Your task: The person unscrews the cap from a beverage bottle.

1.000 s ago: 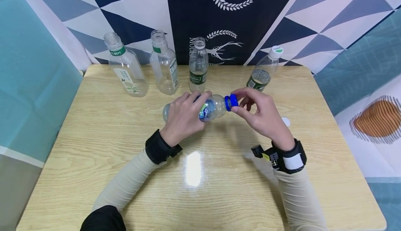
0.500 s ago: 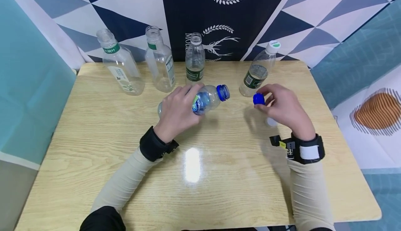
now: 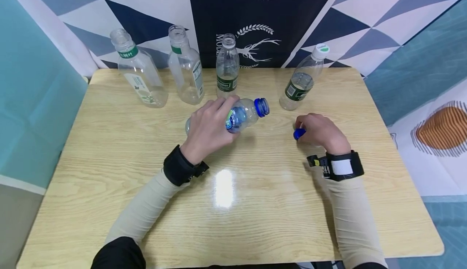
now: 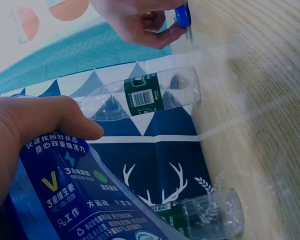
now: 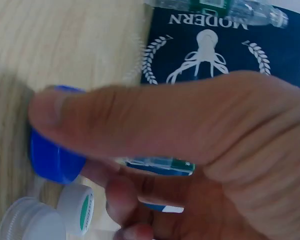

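In the head view my left hand [image 3: 211,129] grips a clear plastic bottle [image 3: 247,113] with a blue label, held sideways above the table. Its uncapped mouth, with a blue collar, points right. The left wrist view shows my thumb across the blue label [image 4: 70,185]. Away to the right, my right hand [image 3: 321,132] pinches a blue bottle cap [image 3: 299,134] close over the tabletop. Seen from the right wrist, the thumb covers part of the blue cap [image 5: 57,157]. A white cap with a green top [image 5: 75,209] and another whitish cap [image 5: 32,222] lie just beside it.
Along the table's back edge stand two bottles with green neck bands [image 3: 142,80] [image 3: 187,74] and an uncapped green-labelled bottle [image 3: 228,68]. Farther right is a green-labelled bottle with a white cap [image 3: 302,80]. A patterned cloth [image 3: 153,1] hangs behind the wooden table [image 3: 255,208].
The blue cap has come off the bottle's neck. My right hand has carried it right and then down toward the tabletop. My left hand keeps its grip on the bottle.
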The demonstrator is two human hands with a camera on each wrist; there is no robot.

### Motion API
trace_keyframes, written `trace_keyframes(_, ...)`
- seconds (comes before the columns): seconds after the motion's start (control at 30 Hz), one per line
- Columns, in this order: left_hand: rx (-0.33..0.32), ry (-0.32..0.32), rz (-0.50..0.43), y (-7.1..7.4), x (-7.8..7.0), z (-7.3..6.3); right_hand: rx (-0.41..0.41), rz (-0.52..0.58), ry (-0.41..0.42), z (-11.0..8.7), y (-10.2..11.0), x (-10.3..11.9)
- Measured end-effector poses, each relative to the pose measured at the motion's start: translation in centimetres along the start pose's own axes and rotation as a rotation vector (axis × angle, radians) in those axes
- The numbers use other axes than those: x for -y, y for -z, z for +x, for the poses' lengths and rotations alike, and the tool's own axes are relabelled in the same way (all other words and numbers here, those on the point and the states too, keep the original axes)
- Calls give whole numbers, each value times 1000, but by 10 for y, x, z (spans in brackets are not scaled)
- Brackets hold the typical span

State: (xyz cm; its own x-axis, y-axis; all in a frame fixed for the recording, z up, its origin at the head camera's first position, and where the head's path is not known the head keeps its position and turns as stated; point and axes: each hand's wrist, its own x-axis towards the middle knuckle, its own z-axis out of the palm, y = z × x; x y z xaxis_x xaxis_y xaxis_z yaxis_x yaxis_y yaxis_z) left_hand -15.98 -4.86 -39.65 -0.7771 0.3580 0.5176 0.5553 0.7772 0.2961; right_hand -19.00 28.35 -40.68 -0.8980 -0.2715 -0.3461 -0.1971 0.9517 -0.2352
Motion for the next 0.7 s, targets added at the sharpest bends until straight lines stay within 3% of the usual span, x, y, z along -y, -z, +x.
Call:
trace_keyframes(0.37, -8, -1, -19, 0, -2, 2, -16, -2, -47, -5, 0, 3)
trace_keyframes(0.53, -45, -3, -82, -2, -2, 2, -109, 83, 83, -17, 14, 18)
trace_keyframes(0.7, -61, 65, -317, -8, 1, 2, -231, 131, 283, -31, 23, 41)
